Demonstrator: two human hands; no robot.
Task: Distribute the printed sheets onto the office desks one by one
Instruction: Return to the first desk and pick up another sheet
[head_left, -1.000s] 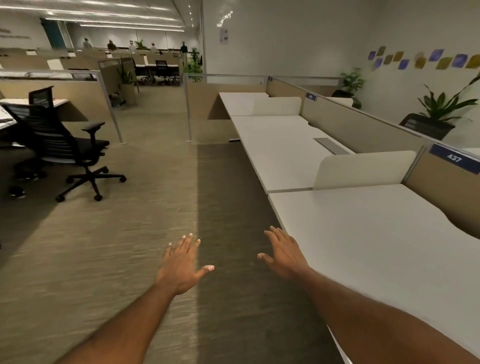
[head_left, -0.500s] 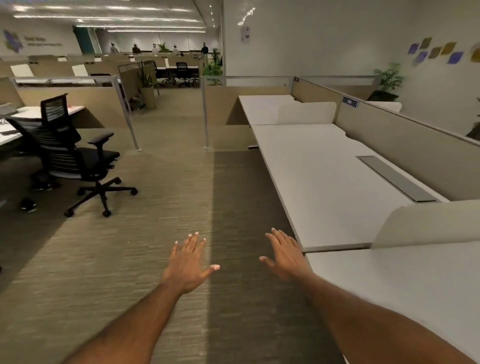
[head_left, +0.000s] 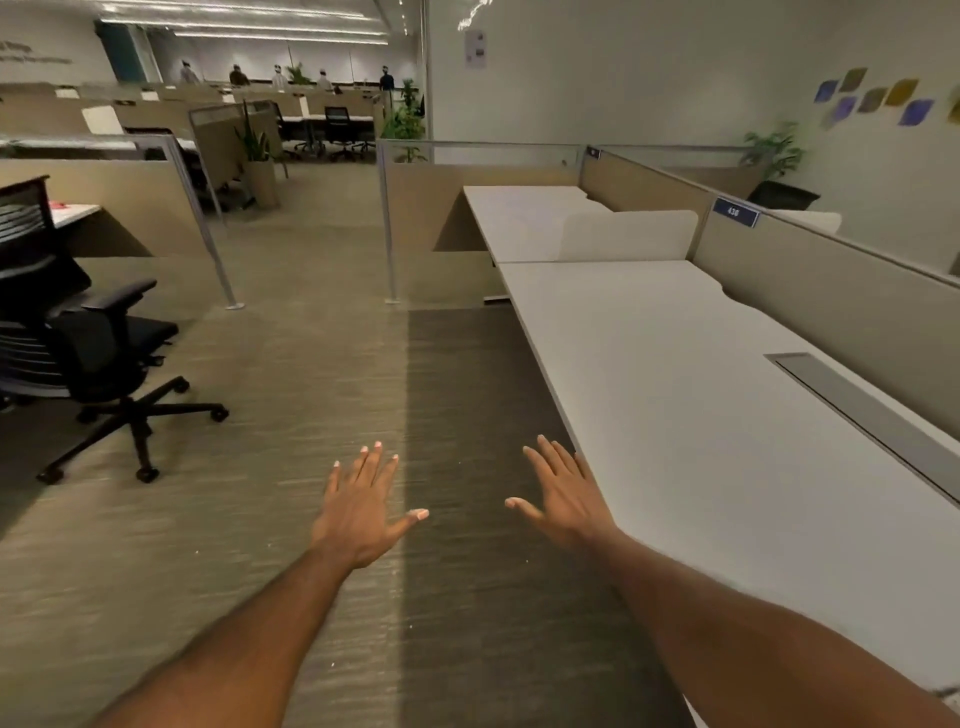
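Both my hands are stretched out in front of me, palms down, fingers spread, holding nothing. My left hand (head_left: 361, 512) hovers over the carpet of the aisle. My right hand (head_left: 563, 493) hovers just left of the front edge of a long white desk (head_left: 691, 415). That desk bears a grey cable tray lid (head_left: 862, 410) near its back. A second white desk (head_left: 519, 218) lies beyond it, behind a low cream divider (head_left: 626, 236). No printed sheets are in view.
A tan partition with a blue number plate (head_left: 733, 212) runs along the desks' far side. A black swivel chair (head_left: 98, 358) stands at the left. Metal partition posts (head_left: 387, 228) stand ahead. People stand far off at the back.
I have walked forward along the desk row: the nearest desk has passed out of view and the following desks came closer. My hands kept the same spread pose.
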